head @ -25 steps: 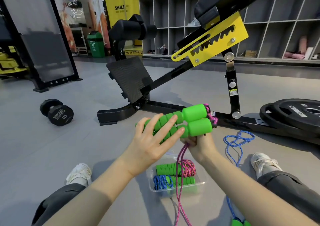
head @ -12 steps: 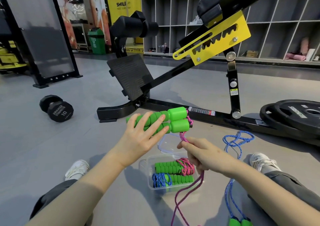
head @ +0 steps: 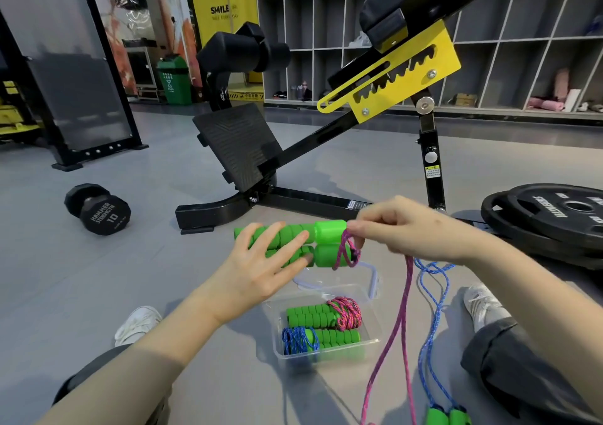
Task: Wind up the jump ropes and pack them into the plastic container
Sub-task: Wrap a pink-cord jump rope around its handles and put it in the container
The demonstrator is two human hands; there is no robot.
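The two green foam handles (head: 329,232) of a pink braided jump rope (head: 404,294) are gripped side by side by the left hand (head: 257,271), the cord pinched at their ends by the right hand (head: 401,228). Two wound ropes (head: 323,318) are held in the clear plastic container (head: 370,326) on the floor (head: 130,277) below.

Pink rope (head: 343,251) around paired green handles (head: 328,244)

I read a grey floor (head: 81,294) across the frame. Centre: a black incline bench (head: 235,144) with a yellow adjustment bracket (head: 442,52). Upper right: grey cubby shelves (head: 326,16). Upper centre: a yellow banner (head: 202,0). Left: a black dumbbell (head: 98,209). Right edge: stacked black weight plates (head: 538,219).
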